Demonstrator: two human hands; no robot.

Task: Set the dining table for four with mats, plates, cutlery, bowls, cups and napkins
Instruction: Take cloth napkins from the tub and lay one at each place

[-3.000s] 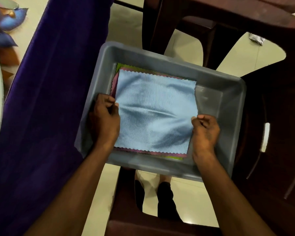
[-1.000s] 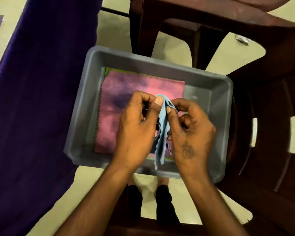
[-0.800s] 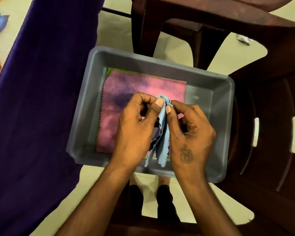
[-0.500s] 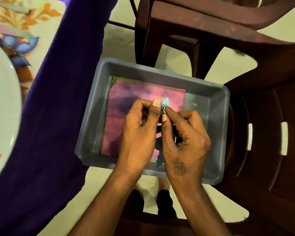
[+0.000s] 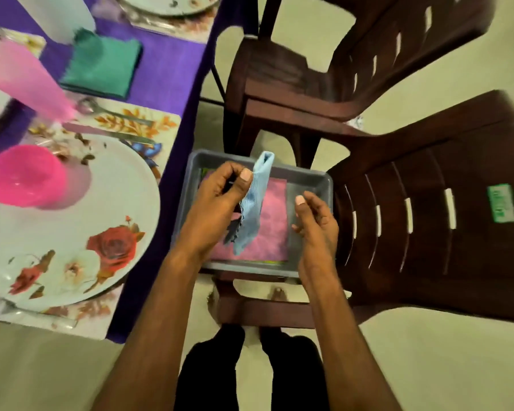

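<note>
Blue napkin (image 5: 254,203) pinched by left hand (image 5: 217,203) over grey tub (image 5: 324,180); right hand (image 5: 316,226) loosely open.

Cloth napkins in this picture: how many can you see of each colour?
Light blue folded cloth napkin, pinched in the left hand: 1
Pink cloth napkin, lying flat in the grey plastic tub: 1
Green cloth napkin, only an edge showing under the pink one: 1
Teal folded cloth napkin on the purple tablecloth: 1
Total: 4
</note>
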